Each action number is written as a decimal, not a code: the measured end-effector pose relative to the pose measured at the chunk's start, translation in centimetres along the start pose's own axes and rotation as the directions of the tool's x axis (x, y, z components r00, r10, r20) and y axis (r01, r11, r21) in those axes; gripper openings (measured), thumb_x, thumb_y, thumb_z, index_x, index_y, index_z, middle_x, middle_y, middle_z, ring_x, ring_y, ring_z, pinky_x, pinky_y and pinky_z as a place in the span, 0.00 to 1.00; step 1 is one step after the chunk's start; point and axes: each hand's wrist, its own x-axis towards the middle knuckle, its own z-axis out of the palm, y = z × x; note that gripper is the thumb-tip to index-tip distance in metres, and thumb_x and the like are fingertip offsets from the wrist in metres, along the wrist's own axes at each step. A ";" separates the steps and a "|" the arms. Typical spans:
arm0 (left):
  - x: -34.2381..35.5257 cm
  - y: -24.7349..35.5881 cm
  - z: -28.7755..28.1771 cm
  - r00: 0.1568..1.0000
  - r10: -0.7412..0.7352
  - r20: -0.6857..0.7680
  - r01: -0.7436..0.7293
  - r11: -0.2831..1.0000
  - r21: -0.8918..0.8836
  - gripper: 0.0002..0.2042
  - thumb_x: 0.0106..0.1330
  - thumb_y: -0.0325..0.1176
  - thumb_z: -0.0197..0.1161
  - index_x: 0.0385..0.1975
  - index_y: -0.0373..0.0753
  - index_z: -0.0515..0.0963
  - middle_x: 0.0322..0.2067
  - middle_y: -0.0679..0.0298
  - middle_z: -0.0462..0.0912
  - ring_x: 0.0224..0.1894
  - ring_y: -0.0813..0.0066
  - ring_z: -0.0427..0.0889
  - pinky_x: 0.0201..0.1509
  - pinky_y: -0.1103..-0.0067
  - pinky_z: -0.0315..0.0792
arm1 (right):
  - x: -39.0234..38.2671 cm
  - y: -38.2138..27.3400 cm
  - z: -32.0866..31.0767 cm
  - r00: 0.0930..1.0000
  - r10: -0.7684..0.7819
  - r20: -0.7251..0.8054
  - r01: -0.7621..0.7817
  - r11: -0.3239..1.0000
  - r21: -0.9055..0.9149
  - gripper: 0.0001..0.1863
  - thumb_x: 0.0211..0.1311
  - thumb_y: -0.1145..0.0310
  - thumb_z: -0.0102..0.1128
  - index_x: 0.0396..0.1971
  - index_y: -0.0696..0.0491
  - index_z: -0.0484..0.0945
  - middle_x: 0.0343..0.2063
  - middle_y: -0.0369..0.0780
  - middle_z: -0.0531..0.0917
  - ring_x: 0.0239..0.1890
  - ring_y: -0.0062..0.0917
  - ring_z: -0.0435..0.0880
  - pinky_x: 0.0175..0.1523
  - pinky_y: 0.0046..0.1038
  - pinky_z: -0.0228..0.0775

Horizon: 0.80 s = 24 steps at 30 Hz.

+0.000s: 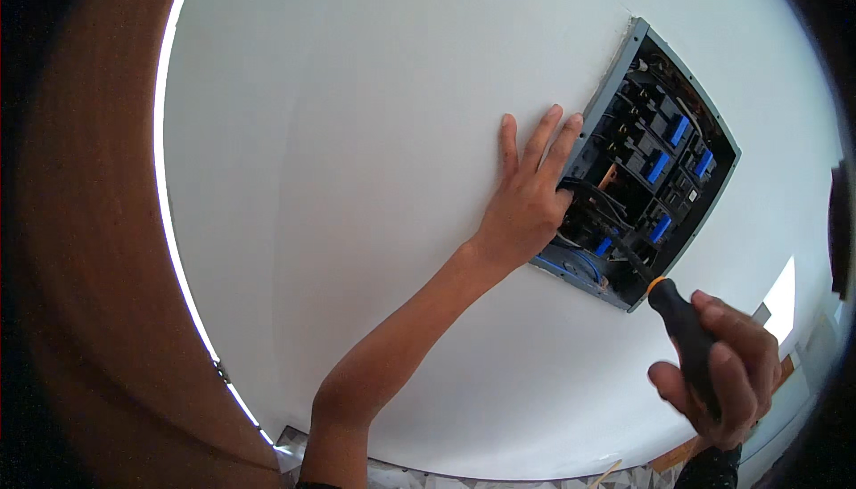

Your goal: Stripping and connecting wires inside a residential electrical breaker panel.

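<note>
An uncovered electrical panel box (624, 57) with a grey metal rim is set into the wall, right of centre. Inside are several black circuit breakers with blue switches (658, 168), and black wires (588, 195) loop at its left side. My left hand (524, 202) lies with fingers spread against the wall and the box's left edge, its thumb reaching inside by the wires. Gripped in my right hand (744, 364) is a screwdriver (682, 324) with a black handle and an orange ring. Its shaft points up-left into the lower part of the box; the tip is hard to make out.
White wall (357, 132) surrounds the box. A brown wooden surface (98, 221) runs down the left side, with a bright strip of light along its edge. Blue wires (584, 262) lie in the box's lower corner. Patterned flooring (428, 478) shows at the bottom.
</note>
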 end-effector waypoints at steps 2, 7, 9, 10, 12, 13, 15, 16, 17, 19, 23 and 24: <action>-0.1 -0.1 -0.1 1.000 -0.001 -0.009 0.001 1.000 -0.013 0.09 0.50 0.18 0.65 0.10 0.34 0.76 0.70 0.47 0.56 0.75 0.45 0.47 0.71 0.37 0.34 | 0.0 -0.2 -0.1 0.995 0.096 -0.032 -0.098 0.992 -0.078 0.30 0.61 0.61 0.65 0.61 0.40 0.64 0.56 0.54 0.72 0.55 0.44 0.79 0.44 0.41 0.85; -0.1 -0.1 -0.1 0.999 0.007 -0.042 -0.008 1.000 -0.018 0.10 0.49 0.18 0.65 0.10 0.34 0.76 0.70 0.48 0.56 0.75 0.45 0.48 0.71 0.36 0.34 | 0.9 -0.2 0.8 0.999 0.023 -0.041 -0.018 0.994 0.109 0.29 0.60 0.59 0.64 0.60 0.35 0.65 0.54 0.47 0.76 0.53 0.41 0.80 0.49 0.42 0.82; -0.3 -0.3 -0.4 1.000 -0.005 -0.021 0.005 1.000 -0.005 0.09 0.49 0.18 0.65 0.10 0.35 0.76 0.70 0.49 0.57 0.75 0.46 0.48 0.70 0.35 0.33 | 0.6 -0.7 0.7 0.993 0.091 -0.069 -0.087 0.994 0.059 0.30 0.58 0.61 0.66 0.60 0.36 0.65 0.53 0.48 0.77 0.53 0.40 0.80 0.49 0.42 0.82; -0.1 -0.2 -0.3 1.000 0.008 -0.030 -0.009 1.000 -0.006 0.09 0.49 0.18 0.65 0.10 0.35 0.76 0.70 0.49 0.57 0.75 0.46 0.48 0.70 0.35 0.33 | 0.7 -0.8 0.5 0.982 0.161 -0.098 -0.162 0.987 -0.008 0.31 0.56 0.62 0.67 0.60 0.36 0.66 0.52 0.48 0.77 0.53 0.40 0.81 0.49 0.41 0.82; 0.0 0.1 -0.3 0.999 0.017 -0.033 -0.015 0.998 0.063 0.12 0.51 0.21 0.63 0.08 0.34 0.72 0.67 0.45 0.61 0.73 0.45 0.51 0.67 0.31 0.40 | 1.3 -0.3 0.4 0.996 0.032 -0.087 -0.036 0.998 -0.049 0.30 0.58 0.61 0.66 0.60 0.36 0.65 0.51 0.48 0.78 0.51 0.40 0.82 0.46 0.39 0.84; 0.2 0.3 -0.2 0.999 0.020 -0.033 -0.017 0.998 0.063 0.12 0.51 0.21 0.63 0.08 0.34 0.72 0.67 0.45 0.61 0.73 0.45 0.51 0.67 0.31 0.40 | 1.4 -0.1 0.4 0.993 -0.096 -0.062 0.091 0.993 -0.076 0.29 0.60 0.59 0.64 0.60 0.37 0.64 0.50 0.48 0.78 0.48 0.39 0.84 0.43 0.36 0.85; 0.6 0.5 -0.2 0.998 0.018 -0.067 -0.017 1.000 0.019 0.11 0.50 0.21 0.62 0.08 0.35 0.72 0.67 0.46 0.63 0.73 0.46 0.52 0.66 0.30 0.41 | 0.6 0.4 1.0 0.993 -0.104 -0.058 0.110 0.986 0.126 0.27 0.64 0.59 0.61 0.62 0.37 0.63 0.52 0.49 0.76 0.50 0.40 0.82 0.42 0.39 0.85; 0.4 0.3 -0.1 0.997 0.024 -0.067 -0.022 1.000 0.021 0.11 0.50 0.21 0.62 0.08 0.35 0.72 0.67 0.46 0.63 0.73 0.46 0.52 0.66 0.30 0.41 | 0.1 -0.3 1.1 0.992 0.034 -0.126 -0.028 0.999 0.046 0.28 0.64 0.61 0.62 0.62 0.38 0.64 0.53 0.49 0.76 0.51 0.40 0.82 0.43 0.40 0.85; 0.1 0.2 0.0 0.998 0.015 -0.059 -0.012 0.999 0.046 0.11 0.49 0.21 0.64 0.08 0.37 0.73 0.68 0.48 0.61 0.74 0.47 0.51 0.68 0.33 0.37 | -0.1 -0.8 1.2 0.965 0.164 -0.202 -0.173 0.985 -0.025 0.28 0.63 0.64 0.62 0.62 0.38 0.64 0.53 0.49 0.75 0.51 0.39 0.82 0.44 0.41 0.84; -0.1 0.0 -0.1 0.999 0.006 -0.048 -0.003 0.997 0.071 0.11 0.48 0.20 0.66 0.09 0.39 0.75 0.70 0.49 0.59 0.74 0.48 0.50 0.69 0.35 0.34 | 0.8 -1.1 0.3 0.970 0.197 -0.145 -0.202 0.979 -0.016 0.31 0.61 0.67 0.64 0.63 0.37 0.63 0.52 0.49 0.76 0.51 0.39 0.82 0.45 0.42 0.84; 0.2 0.1 -0.3 0.999 0.015 -0.030 -0.013 0.997 0.071 0.10 0.48 0.20 0.66 0.09 0.40 0.75 0.70 0.50 0.59 0.74 0.50 0.51 0.69 0.37 0.34 | 1.0 0.3 1.0 0.996 -0.079 -0.035 0.084 0.979 0.185 0.29 0.66 0.62 0.61 0.64 0.37 0.61 0.51 0.48 0.76 0.51 0.40 0.82 0.43 0.41 0.85; 0.1 0.0 -0.3 1.000 0.011 -0.022 -0.009 0.997 0.082 0.10 0.48 0.20 0.66 0.09 0.40 0.76 0.70 0.50 0.59 0.74 0.50 0.51 0.69 0.37 0.33 | 0.3 0.1 1.3 0.992 0.049 -0.117 -0.036 0.993 0.114 0.29 0.64 0.64 0.63 0.63 0.37 0.63 0.51 0.48 0.76 0.51 0.39 0.82 0.44 0.40 0.85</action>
